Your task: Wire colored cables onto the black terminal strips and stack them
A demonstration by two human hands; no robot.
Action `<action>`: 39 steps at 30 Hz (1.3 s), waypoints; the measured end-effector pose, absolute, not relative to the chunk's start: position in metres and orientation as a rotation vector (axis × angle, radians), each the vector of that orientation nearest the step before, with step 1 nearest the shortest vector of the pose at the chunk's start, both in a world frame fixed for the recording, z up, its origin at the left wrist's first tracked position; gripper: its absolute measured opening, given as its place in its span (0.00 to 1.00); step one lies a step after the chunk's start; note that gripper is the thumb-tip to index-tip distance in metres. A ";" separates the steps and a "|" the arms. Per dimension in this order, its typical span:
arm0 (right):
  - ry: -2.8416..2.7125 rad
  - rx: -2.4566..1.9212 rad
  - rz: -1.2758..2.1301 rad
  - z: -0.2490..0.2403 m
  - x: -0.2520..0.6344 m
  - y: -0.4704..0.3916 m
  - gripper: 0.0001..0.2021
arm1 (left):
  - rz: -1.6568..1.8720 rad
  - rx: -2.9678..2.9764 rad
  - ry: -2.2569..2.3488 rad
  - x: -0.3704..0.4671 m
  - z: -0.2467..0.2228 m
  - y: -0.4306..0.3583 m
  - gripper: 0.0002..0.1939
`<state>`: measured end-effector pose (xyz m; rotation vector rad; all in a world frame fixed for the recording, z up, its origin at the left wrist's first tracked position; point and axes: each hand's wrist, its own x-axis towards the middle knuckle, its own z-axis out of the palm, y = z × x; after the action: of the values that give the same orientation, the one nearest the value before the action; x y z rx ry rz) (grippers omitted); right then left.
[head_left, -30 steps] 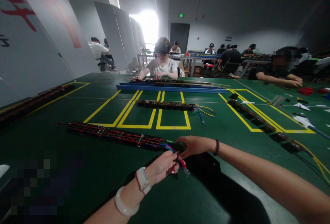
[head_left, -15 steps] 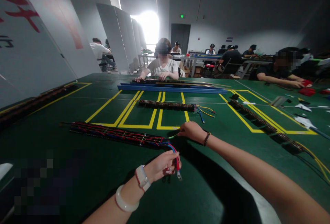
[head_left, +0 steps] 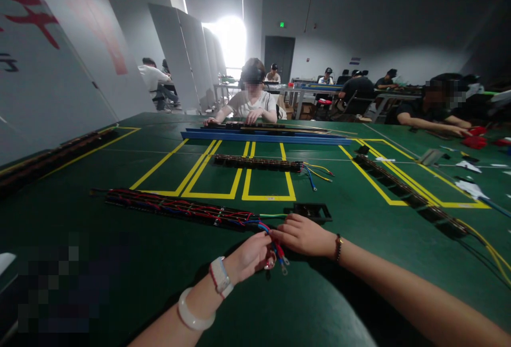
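A long black strip [head_left: 179,209] wound with red and blue wires lies across the near part of the green table. From its right end come red and blue cables [head_left: 281,254] tipped with metal ring terminals. My left hand [head_left: 253,255] is closed around these cables. Against its fingertips, my right hand [head_left: 305,235] is closed too, its fingers pinching the same cables. A green-yellow wire [head_left: 273,215] runs from the strip towards a black rectangular frame [head_left: 324,212], which lies just beyond my right hand and is partly covered by it.
A similar wired strip [head_left: 259,163] lies farther back, and another [head_left: 411,192] slants along the right. Long blue rails [head_left: 263,137] lie before a seated person [head_left: 255,102]. Yellow tape [head_left: 211,196] marks rectangles on the green table [head_left: 159,283]. More people work at the right and behind.
My right hand has come back from the green-yellow wire to the red and blue cables at my left fingers. The black frame now shows behind it. The cable ends have swung slightly right.
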<state>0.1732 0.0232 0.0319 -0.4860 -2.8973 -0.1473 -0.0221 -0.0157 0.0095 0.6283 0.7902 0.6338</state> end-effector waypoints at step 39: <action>-2.638 -1.005 -0.257 0.008 0.159 0.031 0.13 | 0.433 0.928 1.001 -0.029 0.031 -0.018 0.16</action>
<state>0.1593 0.0313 0.0083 -1.0051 -2.6383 -0.2566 -0.0294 -0.0180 0.0308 0.9284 1.0010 0.4328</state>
